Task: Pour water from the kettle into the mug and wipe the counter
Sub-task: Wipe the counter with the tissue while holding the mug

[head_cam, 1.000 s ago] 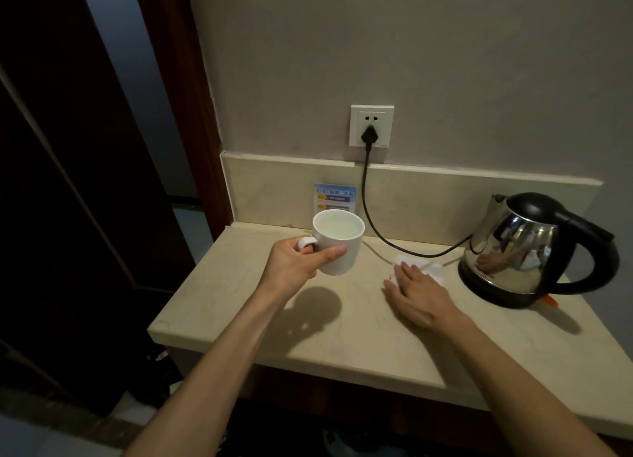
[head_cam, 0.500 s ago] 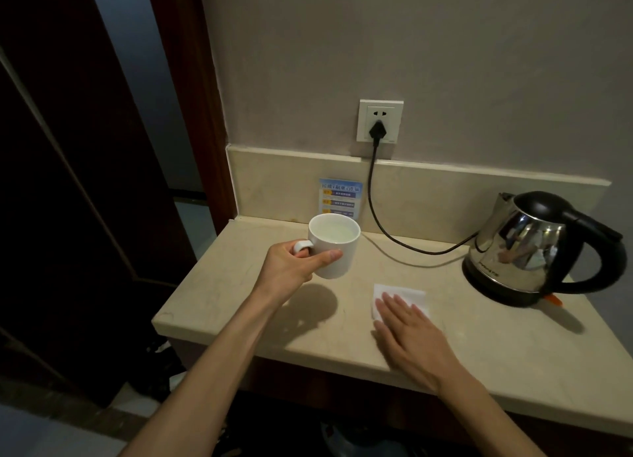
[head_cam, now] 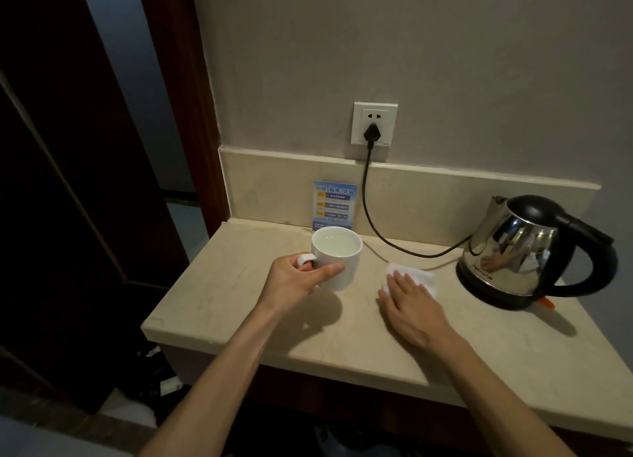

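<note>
The left hand point(head_cam: 294, 282) held the white ceramic mug point(head_cam: 337, 258), fingers clamped on its handle, above the beige stone counter point(head_cam: 219, 285); water-filled, it probably felt heavy and spill-prone. At its 3 o'clock, the right hand point(head_cam: 409, 302) pressed flat, fingers together, on the soft white folded cloth point(head_cam: 419, 275), likely limp.

Kettle point(head_cam: 510, 251): mirror-polished steel body, black plastic lid, handle, base. Mug point(head_cam: 337, 258): glossy white ceramic. Counter point(head_cam: 496, 347): smooth beige stone. Cloth point(head_cam: 416, 274): soft white fabric.

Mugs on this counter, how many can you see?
1. The white mug is held off the counter by the left hand, left of the kettle. None seem hidden.
</note>
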